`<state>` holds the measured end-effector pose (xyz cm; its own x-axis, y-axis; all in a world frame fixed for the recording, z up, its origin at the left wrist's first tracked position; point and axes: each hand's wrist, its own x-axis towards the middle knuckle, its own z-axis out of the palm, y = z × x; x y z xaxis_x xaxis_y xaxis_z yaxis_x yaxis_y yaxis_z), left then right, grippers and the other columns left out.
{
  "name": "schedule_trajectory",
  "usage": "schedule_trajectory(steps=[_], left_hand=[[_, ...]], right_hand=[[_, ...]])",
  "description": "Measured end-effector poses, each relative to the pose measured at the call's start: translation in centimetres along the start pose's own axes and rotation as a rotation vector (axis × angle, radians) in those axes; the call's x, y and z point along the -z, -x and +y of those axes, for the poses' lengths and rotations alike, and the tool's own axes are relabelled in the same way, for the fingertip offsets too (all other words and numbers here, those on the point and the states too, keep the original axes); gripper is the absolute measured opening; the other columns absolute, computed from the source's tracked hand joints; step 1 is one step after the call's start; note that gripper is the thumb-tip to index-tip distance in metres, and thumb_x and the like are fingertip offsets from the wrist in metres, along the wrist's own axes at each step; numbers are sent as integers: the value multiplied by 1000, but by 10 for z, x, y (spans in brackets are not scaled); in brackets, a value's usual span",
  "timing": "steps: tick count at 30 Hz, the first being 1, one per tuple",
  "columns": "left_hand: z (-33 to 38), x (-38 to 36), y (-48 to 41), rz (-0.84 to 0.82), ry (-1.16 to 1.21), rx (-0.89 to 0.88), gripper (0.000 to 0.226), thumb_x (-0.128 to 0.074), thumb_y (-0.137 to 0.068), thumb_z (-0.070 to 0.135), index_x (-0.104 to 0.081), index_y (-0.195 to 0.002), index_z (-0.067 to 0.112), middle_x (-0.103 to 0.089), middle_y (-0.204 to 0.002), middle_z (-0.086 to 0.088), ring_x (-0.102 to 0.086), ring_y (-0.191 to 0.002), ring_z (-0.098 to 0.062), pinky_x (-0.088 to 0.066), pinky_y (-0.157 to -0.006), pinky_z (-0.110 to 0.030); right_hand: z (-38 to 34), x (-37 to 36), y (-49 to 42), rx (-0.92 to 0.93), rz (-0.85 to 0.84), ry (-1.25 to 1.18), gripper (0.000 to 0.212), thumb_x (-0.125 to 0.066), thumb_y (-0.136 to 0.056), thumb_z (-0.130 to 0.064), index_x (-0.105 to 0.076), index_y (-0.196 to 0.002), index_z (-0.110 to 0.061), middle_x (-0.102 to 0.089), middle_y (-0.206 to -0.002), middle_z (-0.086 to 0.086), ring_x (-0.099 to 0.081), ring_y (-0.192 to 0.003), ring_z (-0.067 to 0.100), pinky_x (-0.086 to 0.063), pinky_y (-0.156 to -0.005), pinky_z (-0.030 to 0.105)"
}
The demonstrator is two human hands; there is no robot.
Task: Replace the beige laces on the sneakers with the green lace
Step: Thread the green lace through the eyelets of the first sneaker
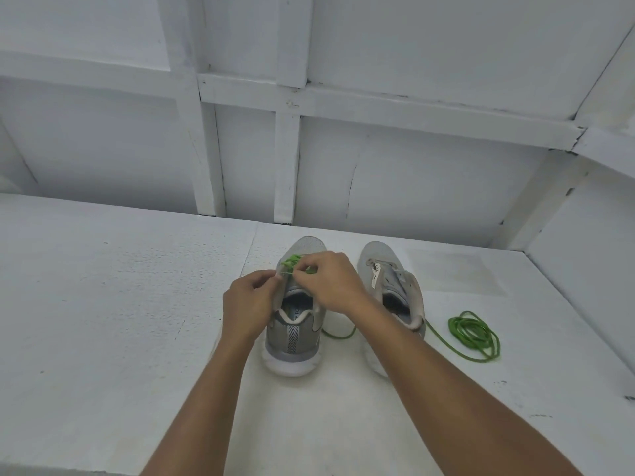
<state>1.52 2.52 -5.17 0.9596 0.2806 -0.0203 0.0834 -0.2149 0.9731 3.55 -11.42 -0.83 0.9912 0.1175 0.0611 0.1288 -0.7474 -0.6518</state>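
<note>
Two grey sneakers stand side by side on the white surface, heels toward me. The left sneaker (294,333) has a green lace (291,262) threaded across its front eyelets. My left hand (248,305) pinches at the left eyelet row, fingers curled. My right hand (331,283) reaches over the tongue and pinches the green lace; a loose strand (338,335) trails out under my wrist. The right sneaker (391,286) has no lace, its tongue loose. A second green lace (474,333) lies coiled to its right.
A white panelled wall (343,149) with vertical battens rises just behind the sneakers. The white table surface (103,321) stretches wide to the left. Its right side meets a slanted white side wall (584,269).
</note>
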Motion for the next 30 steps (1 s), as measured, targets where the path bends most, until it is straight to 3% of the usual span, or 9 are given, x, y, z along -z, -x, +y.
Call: schedule_trajectory(steps=[7,13,17,30], left_hand=[[-2,-3,-1,25,139,101,18,-64,-88,21,-76,-76,28,-74,-81,5,-61,-74,-16,-48,-71,-32],[-2,-3,-2,20,170,121,15,-64,-88,21,-78,-82,24,-74,-84,4,-62,-77,-17,-49,-74,-32],[-1,-3,-1,26,170,125,15,-63,-88,19,-78,-89,19,-74,-87,4,-62,-78,-16,-47,-67,-26],[-2,-4,0,33,170,101,15,-63,-90,21,-76,-84,24,-73,-85,6,-63,-79,-14,-47,-69,-27]], right_hand=[[-5,-2,4,-33,20,91,16,-60,-84,-29,-74,-92,-27,-59,-80,-7,-57,-79,19,-38,-63,25],[-10,-1,5,-25,26,143,17,-59,-85,-29,-73,-93,-28,-68,-94,-2,-57,-82,20,-35,-62,25],[-11,-4,4,-29,38,156,16,-60,-85,-30,-74,-92,-28,-69,-94,-2,-59,-85,22,-35,-63,26],[-11,-11,2,10,51,183,18,-59,-86,-29,-75,-92,-27,-69,-94,-1,-49,-76,19,-32,-62,26]])
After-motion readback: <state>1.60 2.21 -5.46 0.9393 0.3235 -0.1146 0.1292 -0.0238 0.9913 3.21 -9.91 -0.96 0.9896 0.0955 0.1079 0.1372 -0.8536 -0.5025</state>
